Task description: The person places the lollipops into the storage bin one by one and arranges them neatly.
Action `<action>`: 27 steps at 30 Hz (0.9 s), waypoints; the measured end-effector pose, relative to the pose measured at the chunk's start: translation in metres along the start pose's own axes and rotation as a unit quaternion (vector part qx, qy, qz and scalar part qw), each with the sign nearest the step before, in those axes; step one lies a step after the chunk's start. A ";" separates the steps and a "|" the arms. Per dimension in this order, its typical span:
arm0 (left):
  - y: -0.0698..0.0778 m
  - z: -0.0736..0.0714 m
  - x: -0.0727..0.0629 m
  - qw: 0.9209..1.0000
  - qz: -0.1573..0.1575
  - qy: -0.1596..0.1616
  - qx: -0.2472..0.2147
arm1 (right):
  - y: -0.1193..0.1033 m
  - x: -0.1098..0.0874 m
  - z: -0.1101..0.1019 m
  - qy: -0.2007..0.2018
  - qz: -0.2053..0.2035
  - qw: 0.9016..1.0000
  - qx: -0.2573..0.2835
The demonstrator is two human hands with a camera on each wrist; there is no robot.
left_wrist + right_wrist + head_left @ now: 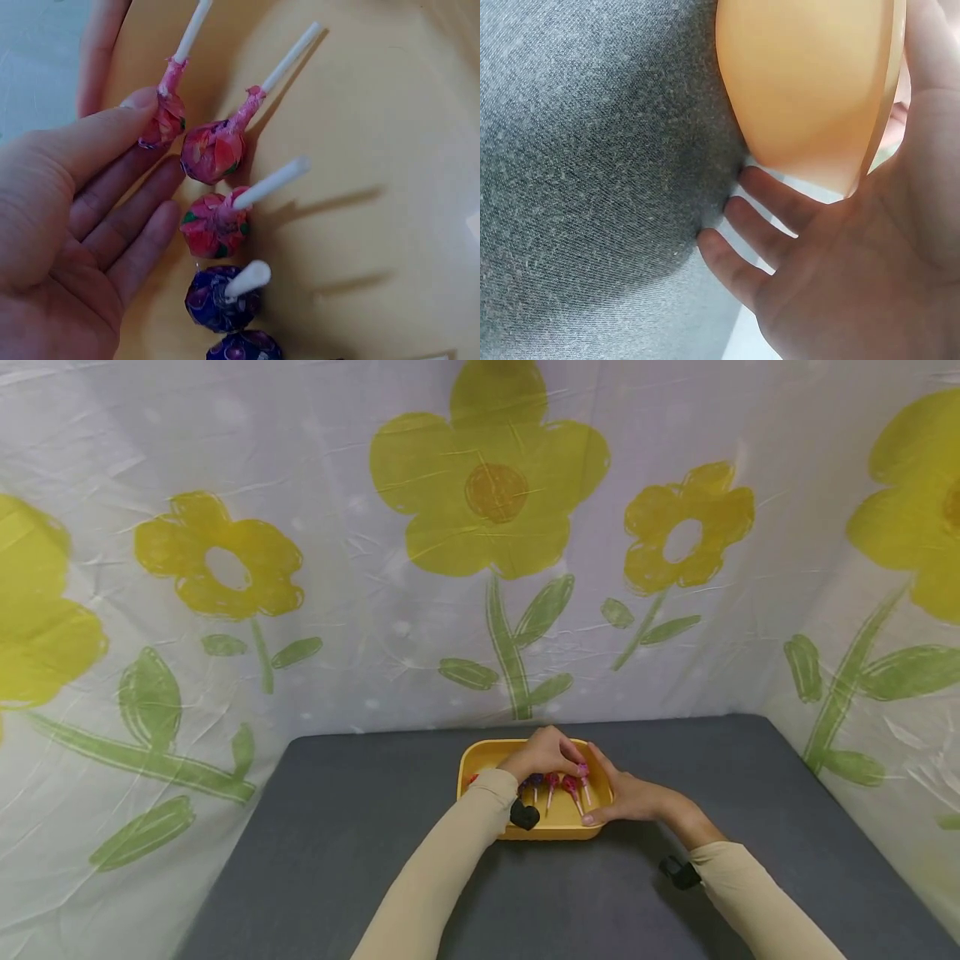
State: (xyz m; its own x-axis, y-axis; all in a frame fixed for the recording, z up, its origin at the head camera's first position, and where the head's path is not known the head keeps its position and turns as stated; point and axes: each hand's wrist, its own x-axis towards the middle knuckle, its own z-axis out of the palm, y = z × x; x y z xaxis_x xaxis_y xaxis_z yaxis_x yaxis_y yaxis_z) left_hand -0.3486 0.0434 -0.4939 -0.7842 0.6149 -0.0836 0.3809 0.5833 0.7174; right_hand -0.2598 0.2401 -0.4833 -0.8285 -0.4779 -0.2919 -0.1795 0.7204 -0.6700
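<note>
Between thumb and fingers, my left hand (543,753) pinches a pink-wrapped lollipop (169,118) by its wrapped head, white stick pointing away. This is inside the yellow plastic tray (551,833), at its right end. Beside the held lollipop lie another pink lollipop (214,152) and a pink one with green marks (216,225). Dark blue-purple lollipops (223,298) continue the row. My right hand (636,797) holds the tray's right end, thumb at the front rim. In the right wrist view, its other fingers (735,270) spread along the outer wall.
The tray stands on a dark grey cloth-covered table (360,835), near its back edge. A red thing (472,778) shows at the tray's left end, partly behind the left wrist. A flower-printed curtain (337,635) hangs behind and at both sides.
</note>
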 end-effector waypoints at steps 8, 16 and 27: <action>0.009 0.003 0.002 0.999 -0.010 0.000 0.042 | 0.002 0.002 0.000 0.000 -0.001 1.000 -0.002; 0.013 0.007 0.005 0.998 -0.019 -0.003 0.055 | 0.006 0.005 0.001 0.002 -0.017 1.000 -0.001; 0.014 0.009 0.006 0.997 -0.021 -0.013 0.072 | 0.005 0.003 0.001 0.005 -0.021 1.000 0.005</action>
State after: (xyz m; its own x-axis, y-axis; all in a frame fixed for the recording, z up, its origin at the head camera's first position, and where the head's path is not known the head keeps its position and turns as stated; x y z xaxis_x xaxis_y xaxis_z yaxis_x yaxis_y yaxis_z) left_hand -0.3431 0.0600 -0.4903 -0.7886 0.6008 -0.1313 0.4160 0.6784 0.6056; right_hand -0.2627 0.2421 -0.4883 -0.8260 -0.5018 -0.2566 -0.2080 0.6946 -0.6886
